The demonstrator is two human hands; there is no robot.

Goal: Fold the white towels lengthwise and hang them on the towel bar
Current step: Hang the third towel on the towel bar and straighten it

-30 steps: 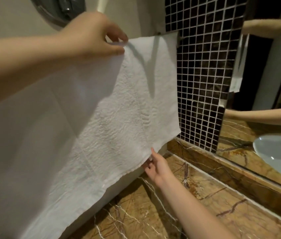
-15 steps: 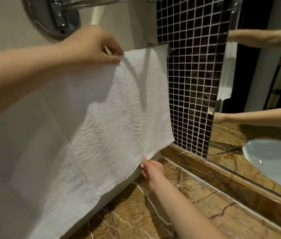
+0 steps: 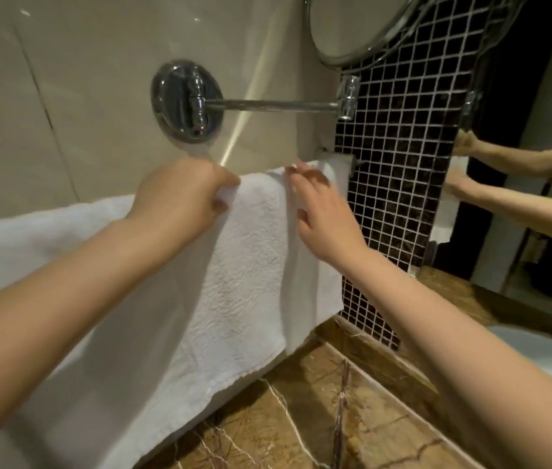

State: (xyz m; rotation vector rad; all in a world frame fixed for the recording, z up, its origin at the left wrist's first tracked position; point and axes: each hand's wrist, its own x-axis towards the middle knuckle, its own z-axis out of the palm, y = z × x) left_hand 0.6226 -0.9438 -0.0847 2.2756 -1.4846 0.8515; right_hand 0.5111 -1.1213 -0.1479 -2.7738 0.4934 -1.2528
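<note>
The white towel is draped over the towel bar, its top fold running along the bar up to the right end, where the chrome end cap shows. The front face hangs down toward the marble counter. At its right edge a second layer shows behind a vertical crease, so I judge the lengthwise fold done and the hanging nearly so.

My left hand grips the top fold with curled fingers. My right hand lies on the cloth near the bar's right end, fingers straight, grasping nothing.

What I think is left is evening out the top edge and flattening that crease. White cloth carries on along the bar to the left, and I cannot tell whether it is this towel or another.

Above are a chrome wall mount and, to the right, dark mosaic tile.
</note>
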